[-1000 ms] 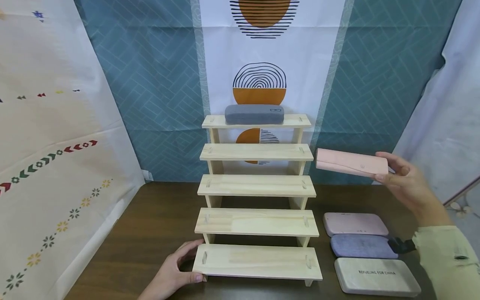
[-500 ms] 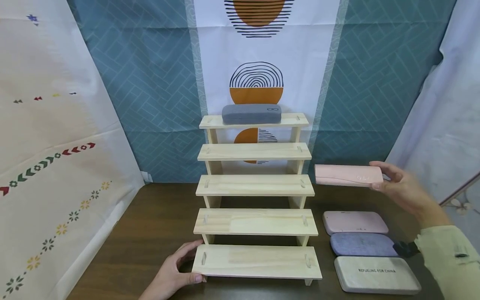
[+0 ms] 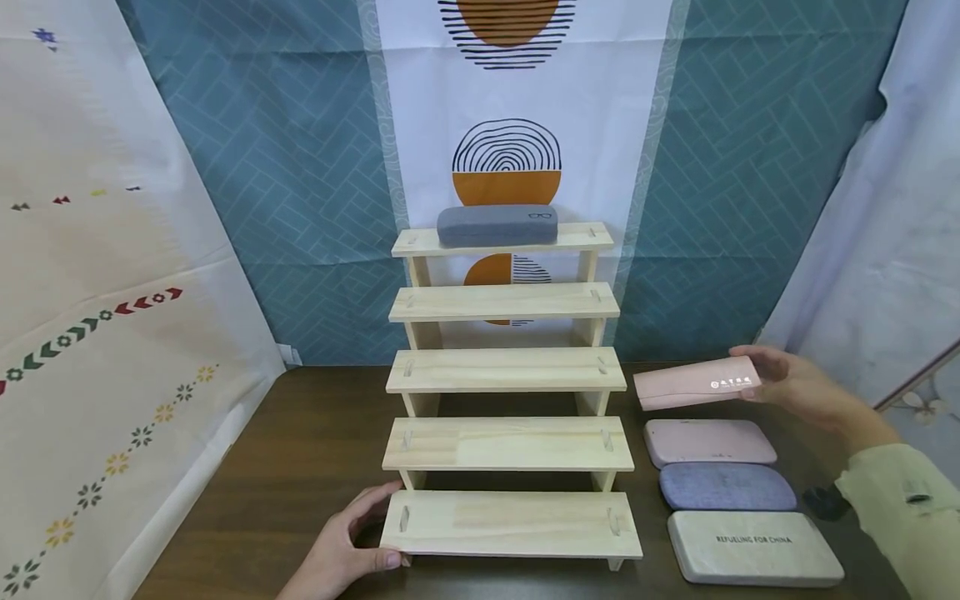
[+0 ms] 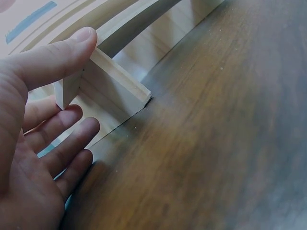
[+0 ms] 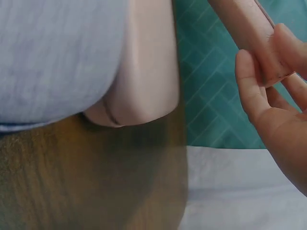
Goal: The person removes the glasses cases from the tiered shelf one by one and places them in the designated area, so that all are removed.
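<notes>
A five-step wooden riser (image 3: 506, 371) stands on the dark wooden table. A grey glasses case (image 3: 497, 225) lies on its top step. My left hand (image 3: 352, 546) holds the left end of the bottom step (image 4: 120, 81), thumb on top and fingers beneath. My right hand (image 3: 787, 387) pinches one end of a pink glasses case (image 3: 696, 383) (image 5: 244, 28) and holds it in the air to the right of the riser, just above a row of cases.
Three cases lie on the table right of the riser: a pink one (image 3: 708, 442), a blue-grey one (image 3: 726, 487) and a light grey one (image 3: 753, 548) with printed text. Patterned cloths hang behind and on both sides.
My right hand has lowered the pink case from the height of the second step to just above the row of cases. The left hand has stayed on the bottom step.
</notes>
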Action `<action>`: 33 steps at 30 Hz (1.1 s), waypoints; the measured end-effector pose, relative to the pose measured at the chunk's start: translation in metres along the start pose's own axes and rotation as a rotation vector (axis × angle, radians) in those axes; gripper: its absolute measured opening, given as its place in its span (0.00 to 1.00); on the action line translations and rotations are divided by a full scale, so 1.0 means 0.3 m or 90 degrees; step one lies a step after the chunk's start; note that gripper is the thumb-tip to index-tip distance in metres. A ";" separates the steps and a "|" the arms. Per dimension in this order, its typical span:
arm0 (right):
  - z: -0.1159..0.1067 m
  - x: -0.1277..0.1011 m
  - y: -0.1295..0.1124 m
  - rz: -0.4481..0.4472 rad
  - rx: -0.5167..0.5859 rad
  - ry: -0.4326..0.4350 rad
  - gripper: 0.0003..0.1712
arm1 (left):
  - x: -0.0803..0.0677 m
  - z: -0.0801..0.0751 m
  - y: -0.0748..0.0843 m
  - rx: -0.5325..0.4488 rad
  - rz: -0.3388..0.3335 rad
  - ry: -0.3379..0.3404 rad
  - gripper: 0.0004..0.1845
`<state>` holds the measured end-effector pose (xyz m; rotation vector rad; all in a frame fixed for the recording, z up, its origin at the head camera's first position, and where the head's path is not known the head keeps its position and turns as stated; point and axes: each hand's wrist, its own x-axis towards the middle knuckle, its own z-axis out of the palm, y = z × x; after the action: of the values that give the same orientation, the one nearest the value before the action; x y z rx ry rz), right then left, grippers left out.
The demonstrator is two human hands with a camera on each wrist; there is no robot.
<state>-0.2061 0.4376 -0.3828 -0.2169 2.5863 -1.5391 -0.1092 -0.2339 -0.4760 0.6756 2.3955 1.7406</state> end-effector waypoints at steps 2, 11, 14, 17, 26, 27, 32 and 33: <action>0.005 0.005 0.013 0.019 -0.023 -0.006 0.35 | -0.001 0.001 0.000 -0.004 -0.011 0.001 0.42; 0.027 0.018 0.037 0.091 -0.098 -0.038 0.46 | 0.001 0.005 0.009 -0.018 -0.051 0.004 0.41; 0.028 0.025 0.042 0.060 -0.126 -0.045 0.42 | 0.001 0.004 0.012 -0.020 -0.042 0.001 0.42; 0.031 0.032 0.048 0.036 -0.162 -0.050 0.38 | 0.001 0.001 0.010 -0.018 -0.009 -0.005 0.42; 0.041 0.040 0.060 0.070 -0.226 -0.077 0.33 | -0.001 0.000 0.018 -0.018 -0.003 -0.004 0.42; 0.043 0.041 0.060 0.061 -0.238 -0.080 0.32 | -0.002 0.000 0.019 -0.020 -0.008 -0.003 0.42; 0.053 0.048 0.056 0.025 -0.298 -0.089 0.28 | -0.001 0.002 0.020 -0.023 -0.038 0.002 0.42; 0.055 0.049 0.056 0.019 -0.307 -0.089 0.27 | -0.001 0.002 0.019 -0.023 -0.042 0.004 0.42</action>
<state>-0.2186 0.4284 -0.4059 -0.3146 2.7833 -0.8324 -0.1070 -0.2320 -0.4709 0.5811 2.3559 1.7569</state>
